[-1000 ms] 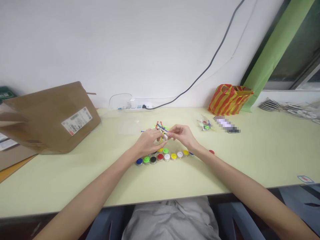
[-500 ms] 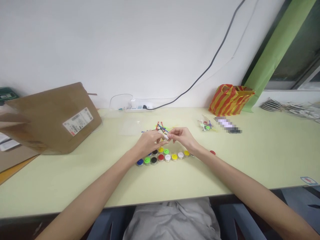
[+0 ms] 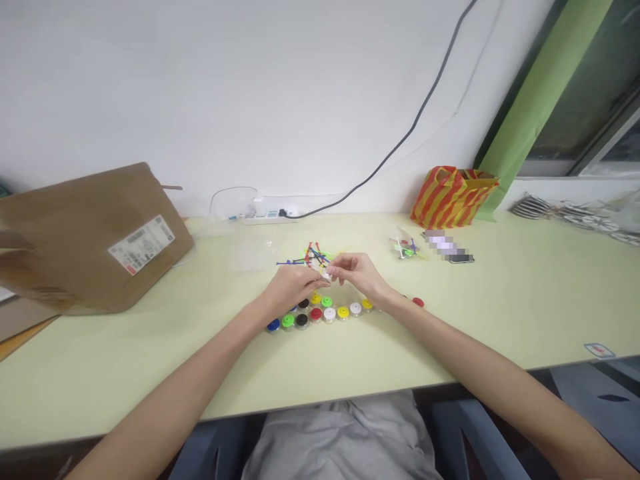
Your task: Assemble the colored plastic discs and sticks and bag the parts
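My left hand [image 3: 294, 285] and my right hand [image 3: 358, 272] meet fingertip to fingertip over the table, both closed in a pinch. A small white piece [image 3: 326, 275] is held between them; its exact kind is too small to make out. Just behind the hands lies a loose pile of thin coloured plastic sticks [image 3: 311, 252]. In front of them stand rows of small clear jars with coloured lids, among them a red lid [image 3: 316, 314], a white lid [image 3: 329, 314] and a blue lid [image 3: 273, 325]. My wrists and forearms hide some of the jars.
A cardboard box [image 3: 95, 247] stands at the left. A power strip [image 3: 267, 217] with a black cable lies by the wall. Toward the right are a clear bag of small coloured parts [image 3: 407, 247], a phone [image 3: 447, 247] and a striped bag [image 3: 450, 199].
The view has shifted slightly, so most things appear a little further left. Both hands still pinch the white piece, which now shows less between the fingers.
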`<move>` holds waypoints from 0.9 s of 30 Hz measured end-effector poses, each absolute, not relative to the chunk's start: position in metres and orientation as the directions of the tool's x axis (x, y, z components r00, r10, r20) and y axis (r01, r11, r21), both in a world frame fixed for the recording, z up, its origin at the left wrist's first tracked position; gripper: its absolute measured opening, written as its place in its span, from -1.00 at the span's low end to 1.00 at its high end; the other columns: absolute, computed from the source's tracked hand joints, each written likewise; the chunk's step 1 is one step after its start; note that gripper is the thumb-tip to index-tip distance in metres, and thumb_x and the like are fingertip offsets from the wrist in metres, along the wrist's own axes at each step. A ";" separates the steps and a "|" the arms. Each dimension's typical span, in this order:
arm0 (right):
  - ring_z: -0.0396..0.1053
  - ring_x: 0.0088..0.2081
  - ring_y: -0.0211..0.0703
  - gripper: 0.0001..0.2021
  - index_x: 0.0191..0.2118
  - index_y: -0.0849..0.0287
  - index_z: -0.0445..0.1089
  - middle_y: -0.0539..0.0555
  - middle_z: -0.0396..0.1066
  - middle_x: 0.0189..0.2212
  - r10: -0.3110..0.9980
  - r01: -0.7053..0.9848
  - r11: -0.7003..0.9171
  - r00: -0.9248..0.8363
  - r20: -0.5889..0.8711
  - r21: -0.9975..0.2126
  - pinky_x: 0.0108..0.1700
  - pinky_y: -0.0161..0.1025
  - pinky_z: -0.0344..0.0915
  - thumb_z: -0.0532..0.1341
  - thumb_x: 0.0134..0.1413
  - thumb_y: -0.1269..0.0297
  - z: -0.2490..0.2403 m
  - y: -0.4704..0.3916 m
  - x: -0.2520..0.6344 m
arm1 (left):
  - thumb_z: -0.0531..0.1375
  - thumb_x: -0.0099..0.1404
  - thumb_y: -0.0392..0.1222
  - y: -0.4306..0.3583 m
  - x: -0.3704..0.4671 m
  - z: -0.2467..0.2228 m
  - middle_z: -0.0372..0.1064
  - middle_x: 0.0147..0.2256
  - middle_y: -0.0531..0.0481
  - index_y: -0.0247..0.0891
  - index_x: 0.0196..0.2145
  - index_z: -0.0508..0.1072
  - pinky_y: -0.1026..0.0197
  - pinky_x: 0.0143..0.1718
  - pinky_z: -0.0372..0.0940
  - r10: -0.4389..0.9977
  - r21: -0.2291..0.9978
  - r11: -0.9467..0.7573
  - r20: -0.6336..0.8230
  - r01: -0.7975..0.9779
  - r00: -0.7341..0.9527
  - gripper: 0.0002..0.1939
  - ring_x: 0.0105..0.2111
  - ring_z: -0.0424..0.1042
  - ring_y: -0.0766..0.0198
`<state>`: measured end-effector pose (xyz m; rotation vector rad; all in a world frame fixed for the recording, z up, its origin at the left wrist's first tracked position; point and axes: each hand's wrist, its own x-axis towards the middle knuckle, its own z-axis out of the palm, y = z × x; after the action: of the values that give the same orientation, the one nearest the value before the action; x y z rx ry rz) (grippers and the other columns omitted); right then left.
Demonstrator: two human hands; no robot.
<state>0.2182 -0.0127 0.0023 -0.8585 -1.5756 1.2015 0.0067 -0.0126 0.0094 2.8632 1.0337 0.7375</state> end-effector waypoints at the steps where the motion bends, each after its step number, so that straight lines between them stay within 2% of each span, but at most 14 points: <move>1: 0.37 -0.47 -0.26 -0.61 -0.35 0.22 0.54 0.07 0.52 -0.44 0.912 -0.019 0.273 -0.312 0.265 -0.962 -0.41 -0.29 0.32 0.45 -0.10 -0.05 0.002 -0.013 0.218 | 0.08 0.47 -0.09 -0.014 0.007 0.010 0.55 -0.39 0.02 -0.15 -0.29 0.59 0.25 -0.36 0.16 0.607 0.163 -0.782 0.417 0.601 0.677 -0.70 -0.42 0.45 0.27; 8: 0.44 -0.37 -0.20 -0.65 -0.30 0.20 0.55 0.08 0.56 -0.38 0.897 -0.045 0.285 -0.341 0.283 -0.957 -0.36 -0.28 0.34 0.44 -0.08 0.00 0.000 -0.012 0.217 | 0.02 0.50 -0.04 -0.017 0.009 0.012 0.51 -0.44 0.01 -0.11 -0.23 0.59 0.24 -0.38 0.14 0.630 0.163 -0.761 0.412 0.627 0.658 -0.64 -0.47 0.42 0.27; 16: 0.43 -0.39 -0.21 -0.66 -0.30 0.22 0.54 0.08 0.55 -0.38 0.889 -0.040 0.303 -0.348 0.297 -0.952 -0.34 -0.26 0.34 0.43 -0.06 0.02 0.000 -0.009 0.218 | -0.01 0.51 0.02 -0.013 0.007 0.010 0.47 -0.50 0.02 -0.14 -0.25 0.58 0.23 -0.42 0.11 0.629 0.143 -0.760 0.411 0.635 0.660 -0.59 -0.53 0.36 0.29; 27: 0.43 -0.36 -0.19 -0.68 -0.28 0.21 0.57 0.08 0.57 -0.35 0.878 0.003 0.353 -0.345 0.330 -0.936 -0.32 -0.26 0.35 0.41 -0.02 0.04 0.004 -0.011 0.219 | -0.03 0.51 0.05 -0.012 0.006 0.010 0.45 -0.52 -0.01 -0.19 -0.37 0.55 0.22 -0.44 0.08 0.640 0.123 -0.742 0.424 0.659 0.641 -0.52 -0.52 0.36 0.28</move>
<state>0.2193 -0.0105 0.0044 -0.7997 -1.6541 1.1417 0.0060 -0.0124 0.0096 2.8844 1.1418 0.7192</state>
